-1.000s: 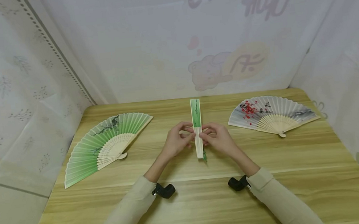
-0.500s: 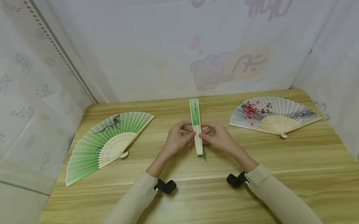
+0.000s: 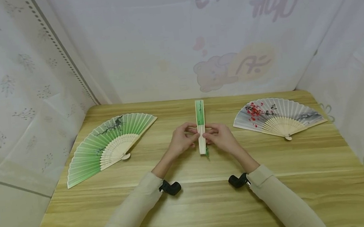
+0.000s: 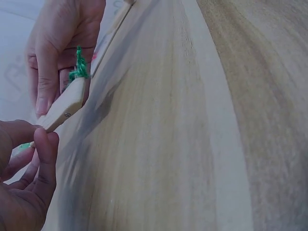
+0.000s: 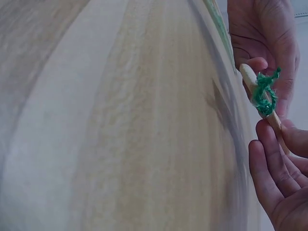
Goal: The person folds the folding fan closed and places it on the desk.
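Between both hands is a folded green hand fan [image 3: 200,126], its narrow green leaf pointing away and its pale ribs toward the person. The left hand [image 3: 182,140] pinches the ribs from the left with thumb and fingers. From the right, the right hand [image 3: 221,137] pinches the same ribs. A green tassel [image 5: 264,94] hangs at the fan's pivot end, seen in both wrist views. In the left wrist view the fan's rounded wooden end [image 4: 67,106] shows between the two hands. Parts of the fingers behind the fan are hidden.
An open green fan [image 3: 112,146] lies on the wooden table [image 3: 192,216] at the left. At the right lies an open grey-white fan [image 3: 279,116] with red blossoms. Patterned cloth [image 3: 147,39] hangs behind the table's far edge.
The folded fan's near end has risen slightly in the head view, so the fan looks shorter. Both hands keep their pinch. The view has shifted a little; the open fans lie still.
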{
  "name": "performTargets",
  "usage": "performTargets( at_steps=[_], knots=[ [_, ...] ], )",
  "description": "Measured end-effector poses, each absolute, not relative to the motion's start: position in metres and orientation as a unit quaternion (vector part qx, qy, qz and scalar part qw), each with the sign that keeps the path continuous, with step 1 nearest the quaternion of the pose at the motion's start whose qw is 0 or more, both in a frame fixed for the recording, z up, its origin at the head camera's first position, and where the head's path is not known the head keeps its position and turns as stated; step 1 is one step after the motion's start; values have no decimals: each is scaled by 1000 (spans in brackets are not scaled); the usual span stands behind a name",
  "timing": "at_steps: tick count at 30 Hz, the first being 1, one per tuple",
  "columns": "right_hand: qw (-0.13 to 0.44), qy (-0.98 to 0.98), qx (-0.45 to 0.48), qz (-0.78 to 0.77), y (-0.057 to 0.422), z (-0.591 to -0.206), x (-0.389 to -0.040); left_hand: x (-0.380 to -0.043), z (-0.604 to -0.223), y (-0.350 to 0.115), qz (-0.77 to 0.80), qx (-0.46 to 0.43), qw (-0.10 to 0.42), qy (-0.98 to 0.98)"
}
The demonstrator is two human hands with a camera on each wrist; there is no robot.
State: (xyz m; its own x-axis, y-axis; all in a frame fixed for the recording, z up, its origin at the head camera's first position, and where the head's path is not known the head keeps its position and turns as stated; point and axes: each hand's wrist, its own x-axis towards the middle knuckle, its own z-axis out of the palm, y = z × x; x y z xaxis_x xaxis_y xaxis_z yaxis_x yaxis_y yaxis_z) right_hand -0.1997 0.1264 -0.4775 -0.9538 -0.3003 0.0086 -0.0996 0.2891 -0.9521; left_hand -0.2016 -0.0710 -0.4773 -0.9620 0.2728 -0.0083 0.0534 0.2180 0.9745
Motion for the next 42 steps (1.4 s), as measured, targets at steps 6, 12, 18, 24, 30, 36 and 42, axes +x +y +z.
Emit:
performTargets(
  at_steps=[6, 12, 18, 24, 30, 36, 42],
  knots=[
    [79, 810, -119, -569, 126, -481, -200, -199, -478, -71, 616, 101, 96, 775],
    [79, 809, -126, -569, 129, -483, -198, -197, -481, -71, 611, 101, 109, 777],
    [80, 812, -132, -563, 130, -483, -196, -195, -482, -70, 604, 105, 109, 783],
    [76, 828, -135, -538, 130, -482, -194, -193, -485, -70, 599, 111, 108, 786],
    [82, 831, -138, -533, 130, -482, -195, -193, -484, -69, 594, 102, 111, 790],
    [97, 823, -136, -543, 129, -482, -196, -194, -484, -69, 586, 98, 119, 796],
    [113, 823, -115, -545, 128, -479, -196, -193, -482, -67, 582, 100, 118, 799]
  ],
)
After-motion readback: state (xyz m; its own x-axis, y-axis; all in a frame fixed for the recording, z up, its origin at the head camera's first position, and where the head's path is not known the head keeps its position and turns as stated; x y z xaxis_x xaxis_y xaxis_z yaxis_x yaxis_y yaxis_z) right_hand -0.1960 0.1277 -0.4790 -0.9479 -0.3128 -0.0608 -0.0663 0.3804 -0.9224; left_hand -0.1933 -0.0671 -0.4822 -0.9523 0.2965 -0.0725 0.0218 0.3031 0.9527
